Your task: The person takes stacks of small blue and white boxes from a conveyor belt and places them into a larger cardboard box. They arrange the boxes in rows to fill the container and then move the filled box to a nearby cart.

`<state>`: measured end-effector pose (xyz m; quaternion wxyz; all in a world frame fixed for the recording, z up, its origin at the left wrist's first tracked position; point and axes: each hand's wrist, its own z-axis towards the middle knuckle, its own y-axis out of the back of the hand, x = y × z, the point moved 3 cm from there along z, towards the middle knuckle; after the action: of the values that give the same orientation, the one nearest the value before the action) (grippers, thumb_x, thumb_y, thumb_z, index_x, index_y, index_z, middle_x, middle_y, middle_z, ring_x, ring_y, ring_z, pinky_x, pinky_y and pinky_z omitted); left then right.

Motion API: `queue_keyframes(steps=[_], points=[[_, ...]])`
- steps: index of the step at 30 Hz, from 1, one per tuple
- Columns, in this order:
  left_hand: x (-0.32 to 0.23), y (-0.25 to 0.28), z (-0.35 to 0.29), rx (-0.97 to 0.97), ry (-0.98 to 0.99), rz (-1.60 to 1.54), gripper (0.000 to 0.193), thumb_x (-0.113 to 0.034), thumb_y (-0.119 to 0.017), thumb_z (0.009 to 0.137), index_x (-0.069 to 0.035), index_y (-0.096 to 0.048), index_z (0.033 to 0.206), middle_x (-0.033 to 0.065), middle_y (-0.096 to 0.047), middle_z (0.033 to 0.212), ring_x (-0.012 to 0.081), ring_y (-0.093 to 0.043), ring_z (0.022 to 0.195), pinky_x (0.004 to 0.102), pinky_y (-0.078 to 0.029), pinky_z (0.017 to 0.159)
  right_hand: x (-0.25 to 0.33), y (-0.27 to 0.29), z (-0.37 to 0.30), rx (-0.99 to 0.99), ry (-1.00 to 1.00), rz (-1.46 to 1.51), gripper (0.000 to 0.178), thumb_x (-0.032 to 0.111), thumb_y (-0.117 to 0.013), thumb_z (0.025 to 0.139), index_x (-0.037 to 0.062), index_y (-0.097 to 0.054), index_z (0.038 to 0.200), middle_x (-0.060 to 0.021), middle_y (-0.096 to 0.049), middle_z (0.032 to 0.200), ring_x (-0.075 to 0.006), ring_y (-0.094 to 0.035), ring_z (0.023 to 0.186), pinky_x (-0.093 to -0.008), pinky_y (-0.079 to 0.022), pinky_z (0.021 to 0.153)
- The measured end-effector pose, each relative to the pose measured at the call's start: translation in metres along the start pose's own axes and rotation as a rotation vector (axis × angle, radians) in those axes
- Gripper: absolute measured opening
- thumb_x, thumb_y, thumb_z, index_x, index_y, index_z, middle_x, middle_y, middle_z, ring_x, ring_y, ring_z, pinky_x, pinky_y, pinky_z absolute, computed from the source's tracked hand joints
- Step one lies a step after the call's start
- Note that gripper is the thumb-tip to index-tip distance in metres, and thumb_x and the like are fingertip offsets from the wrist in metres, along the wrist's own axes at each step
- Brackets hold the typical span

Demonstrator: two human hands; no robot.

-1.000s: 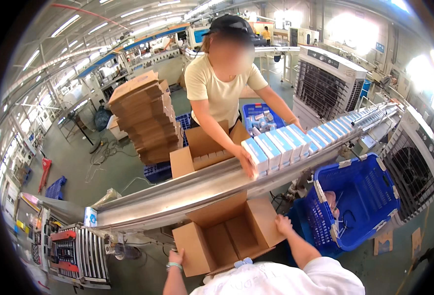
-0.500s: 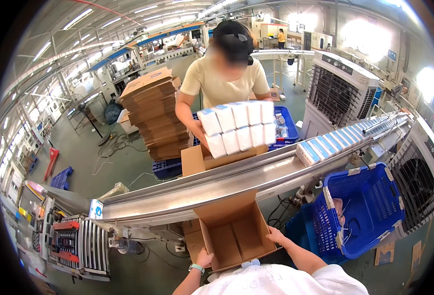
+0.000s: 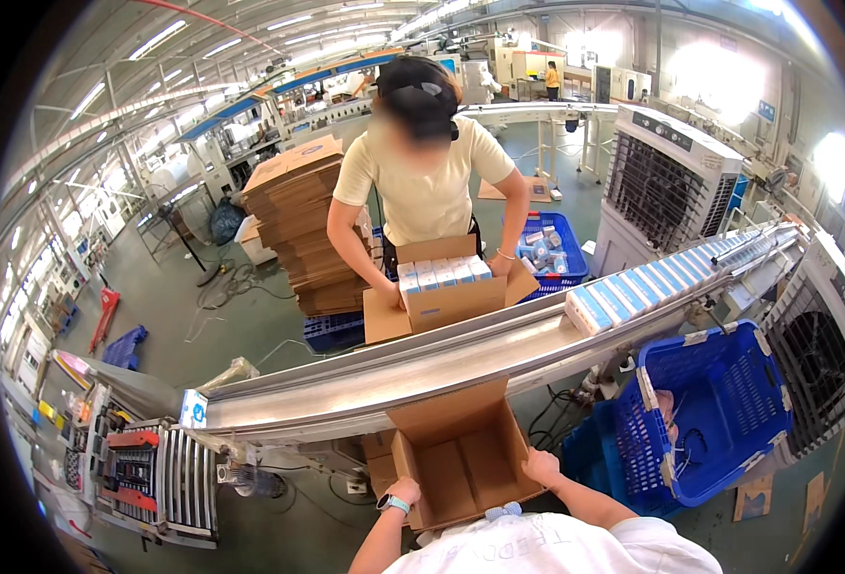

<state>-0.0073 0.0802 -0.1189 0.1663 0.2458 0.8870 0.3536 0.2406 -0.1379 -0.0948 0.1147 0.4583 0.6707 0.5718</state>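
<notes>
An open cardboard box (image 3: 470, 459) with nothing in it stands right in front of me, its far flap raised against the conveyor. My left hand (image 3: 403, 490) is closed on its left wall, near the front corner. On the right wall, my right hand (image 3: 541, 467) grips the edge with bent fingers. Just beyond runs a metal conveyor (image 3: 346, 383). A row of white and blue packs (image 3: 642, 297) lies on its right part. Across it, a co-worker (image 3: 422, 182) has both hands at another cardboard box (image 3: 456, 304), which holds several white packs (image 3: 441, 272).
A tall stack of flat cardboard (image 3: 298, 230) rises beside the co-worker. A blue basket (image 3: 714, 411) stands to my right, and another blue basket (image 3: 556, 251) with small packs lies beyond the conveyor. One pack (image 3: 193, 408) sits at the conveyor's left end. An air cooler (image 3: 671, 182) stands farther right.
The co-worker has lowered a block of white packs into the far box. The pack row on the conveyor has shifted slightly left. My hands still hold the near box.
</notes>
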Motion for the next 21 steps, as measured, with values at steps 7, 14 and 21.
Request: queue_keyframes(steps=[7,14,21], points=[[-0.004,0.005,-0.004,0.065,-0.027,-0.067,0.022,-0.015,-0.052,0.075,-0.001,-0.066,0.067,0.0112,-0.063,0.062,0.0216,-0.064,0.058,0.0335,-0.051,0.051,-0.004,-0.004,0.001,-0.013,0.002,-0.016,0.03,0.028,-0.049,0.077,0.0023,-0.056,0.091,-0.0228,-0.061,0.082,-0.0359,-0.061,0.077,-0.0436,-0.049,0.071],[-0.003,0.01,-0.013,0.115,0.03,-0.296,0.029,-0.023,-0.049,0.082,0.004,-0.062,0.079,0.0164,-0.063,0.068,0.025,-0.064,0.062,0.0346,-0.051,0.053,-0.009,-0.01,0.005,0.027,0.041,-0.01,0.037,0.036,-0.048,0.079,0.0011,-0.055,0.091,-0.0235,-0.061,0.083,-0.0366,-0.06,0.08,-0.0441,-0.047,0.074],[-0.01,0.017,-0.014,0.042,-0.132,-0.218,0.04,-0.027,-0.043,0.087,0.01,-0.058,0.084,0.0212,-0.062,0.073,0.0294,-0.064,0.06,0.0362,-0.051,0.055,0.084,0.113,-0.034,0.211,0.676,-0.133,0.063,0.046,-0.053,0.077,-0.0014,-0.043,0.118,-0.022,-0.056,0.103,-0.0355,-0.054,0.095,-0.0401,-0.044,0.082]])
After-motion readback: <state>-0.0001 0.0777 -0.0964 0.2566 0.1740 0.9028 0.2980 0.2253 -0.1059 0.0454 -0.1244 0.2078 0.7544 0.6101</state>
